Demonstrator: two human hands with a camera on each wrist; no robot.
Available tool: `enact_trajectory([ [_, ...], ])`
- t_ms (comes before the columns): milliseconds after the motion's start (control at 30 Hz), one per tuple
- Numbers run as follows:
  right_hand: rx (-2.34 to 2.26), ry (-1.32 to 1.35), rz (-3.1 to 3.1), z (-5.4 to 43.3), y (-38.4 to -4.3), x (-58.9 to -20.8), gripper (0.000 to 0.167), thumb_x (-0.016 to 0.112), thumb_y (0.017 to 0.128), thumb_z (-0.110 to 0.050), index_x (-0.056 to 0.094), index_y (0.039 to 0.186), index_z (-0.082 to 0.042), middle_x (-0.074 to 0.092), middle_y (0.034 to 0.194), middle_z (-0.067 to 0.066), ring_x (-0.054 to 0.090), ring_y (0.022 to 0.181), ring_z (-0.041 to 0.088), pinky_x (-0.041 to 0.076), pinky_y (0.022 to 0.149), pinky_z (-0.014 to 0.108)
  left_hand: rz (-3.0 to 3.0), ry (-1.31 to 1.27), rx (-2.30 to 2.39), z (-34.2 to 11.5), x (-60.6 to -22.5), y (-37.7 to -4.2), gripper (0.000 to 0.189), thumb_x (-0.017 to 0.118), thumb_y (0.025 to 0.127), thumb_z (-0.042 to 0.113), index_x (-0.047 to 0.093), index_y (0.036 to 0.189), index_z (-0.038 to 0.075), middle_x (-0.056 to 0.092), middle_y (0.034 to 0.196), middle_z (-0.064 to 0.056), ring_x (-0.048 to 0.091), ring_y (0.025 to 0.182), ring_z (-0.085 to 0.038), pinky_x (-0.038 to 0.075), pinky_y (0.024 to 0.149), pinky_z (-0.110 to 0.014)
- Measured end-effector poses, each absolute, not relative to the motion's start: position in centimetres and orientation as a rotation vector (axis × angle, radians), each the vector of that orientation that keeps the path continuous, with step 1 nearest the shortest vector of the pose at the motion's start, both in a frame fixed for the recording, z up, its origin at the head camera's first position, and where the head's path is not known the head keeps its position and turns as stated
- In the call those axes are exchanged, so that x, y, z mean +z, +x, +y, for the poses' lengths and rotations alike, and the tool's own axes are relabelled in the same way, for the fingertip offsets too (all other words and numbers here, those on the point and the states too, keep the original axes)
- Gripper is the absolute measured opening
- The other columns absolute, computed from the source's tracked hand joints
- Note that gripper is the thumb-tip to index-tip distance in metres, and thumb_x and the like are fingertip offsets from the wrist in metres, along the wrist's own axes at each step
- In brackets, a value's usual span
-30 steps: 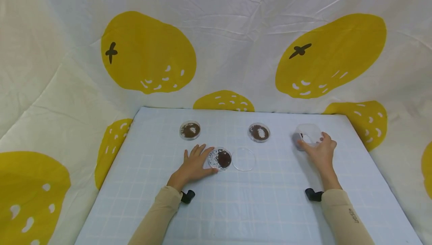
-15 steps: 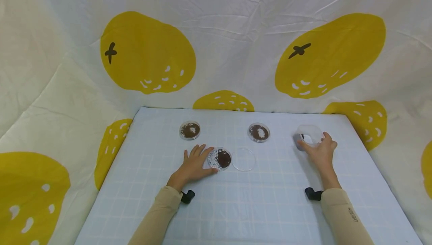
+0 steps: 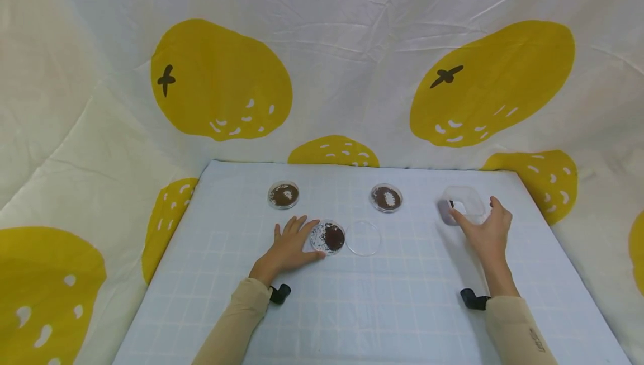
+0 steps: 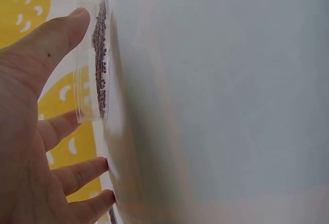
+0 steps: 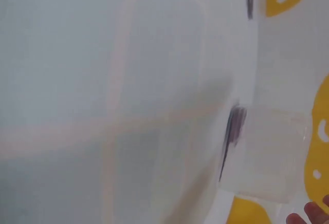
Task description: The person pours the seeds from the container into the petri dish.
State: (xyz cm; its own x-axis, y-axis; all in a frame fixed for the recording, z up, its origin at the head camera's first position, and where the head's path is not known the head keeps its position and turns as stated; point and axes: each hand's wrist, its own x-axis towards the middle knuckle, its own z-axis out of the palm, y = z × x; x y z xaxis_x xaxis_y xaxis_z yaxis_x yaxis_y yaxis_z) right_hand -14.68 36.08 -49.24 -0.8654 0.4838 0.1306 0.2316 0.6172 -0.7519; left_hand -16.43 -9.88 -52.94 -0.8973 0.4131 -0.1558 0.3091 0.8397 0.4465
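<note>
My left hand [image 3: 287,249] holds a clear petri dish [image 3: 332,237] between thumb and forefinger at its left side. Brown granules cover part of the dish's floor, and in the left wrist view they line the base of the petri dish [image 4: 101,62] beside my thumb [image 4: 74,26]. At the right, a clear plastic tub [image 3: 459,193] stands on the table with a small dark patch low inside. My right hand [image 3: 489,235] is spread at the tub's near right side, its thumb overlapping it. In the right wrist view only fingertips [image 5: 313,212] show, apart from the tub [image 5: 267,152].
A clear round lid [image 3: 363,237] lies immediately right of the held dish. Farther back, one petri dish [image 3: 283,194] with brown granules sits at the left and another petri dish [image 3: 386,198] at the centre right. A patterned curtain [image 3: 352,74] rises behind the table [image 3: 352,309].
My right hand has let go of the tub, its fingers spreading and shifting right and slightly toward me. The tub has moved slightly rightward. My left hand and its petri dish stay put.
</note>
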Motion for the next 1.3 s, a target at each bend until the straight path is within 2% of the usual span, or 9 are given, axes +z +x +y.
enact_trajectory([
  [233, 1.098, -0.393, -2.499, 34.2, -13.7, -48.5, 0.082, 0.077, 0.089, -0.024, 0.032, 0.153, -0.001, 0.038, 0.146, 0.025, 0.036, 0.132, 0.042, 0.033, 0.107, 0.061, 2.782, 0.564, 0.615, -9.8, -52.8, -16.3, 0.088, 0.066, 0.085, 0.067, 0.034, 0.157, 0.028, 0.025, 0.162, -0.013, 0.013, 0.15, -0.039, 0.002, 0.111, -0.072],
  [400, 1.11, -0.158, -2.452, 32.1, -13.7, -48.6, 0.075, 0.082, 0.084, -0.012, 0.042, 0.148, -0.001, 0.047, 0.138, 0.023, 0.044, 0.126, 0.038, 0.04, 0.1, 0.059, 2.786, 0.569, 0.61, -9.9, -53.0, -16.4, 0.088, 0.065, 0.085, 0.068, 0.033, 0.157, 0.029, 0.025, 0.162, -0.012, 0.013, 0.15, -0.038, 0.002, 0.111, -0.072],
  [533, 1.102, 0.026, -2.439, 30.5, -13.9, -48.6, 0.075, 0.084, 0.081, -0.008, 0.046, 0.145, -0.001, 0.051, 0.133, 0.02, 0.047, 0.123, 0.035, 0.042, 0.097, 0.057, 2.782, 0.566, 0.612, -9.9, -53.1, -16.4, 0.088, 0.065, 0.085, 0.068, 0.033, 0.157, 0.029, 0.025, 0.162, -0.012, 0.012, 0.15, -0.038, 0.002, 0.111, -0.072],
  [833, 1.173, 0.264, -2.449, 27.7, -14.3, -49.7, 0.072, 0.086, 0.078, -0.006, 0.051, 0.14, 0.002, 0.055, 0.129, 0.021, 0.049, 0.118, 0.036, 0.042, 0.092, 0.057, 2.78, 0.572, 0.616, -9.9, -53.1, -16.4, 0.088, 0.066, 0.085, 0.067, 0.033, 0.157, 0.029, 0.025, 0.162, -0.012, 0.012, 0.15, -0.038, 0.001, 0.111, -0.072],
  [1067, 1.207, 0.357, -2.506, 26.3, -14.7, -50.1, 0.071, 0.085, 0.08, -0.012, 0.05, 0.141, -0.001, 0.053, 0.133, 0.019, 0.048, 0.122, 0.034, 0.041, 0.097, 0.054, 2.781, 0.573, 0.627, -10.0, -53.1, -16.5, 0.089, 0.066, 0.085, 0.067, 0.034, 0.157, 0.027, 0.025, 0.162, -0.013, 0.013, 0.149, -0.039, 0.002, 0.11, -0.073],
  [1300, 1.234, 0.426, -2.651, 25.2, -15.0, -50.2, 0.068, 0.083, 0.084, -0.022, 0.05, 0.141, -0.003, 0.05, 0.137, 0.018, 0.043, 0.128, 0.036, 0.037, 0.102, 0.058, 2.779, 0.572, 0.633, -9.9, -53.1, -16.4, 0.089, 0.067, 0.085, 0.066, 0.033, 0.157, 0.028, 0.025, 0.162, -0.013, 0.013, 0.149, -0.04, 0.002, 0.111, -0.072],
])
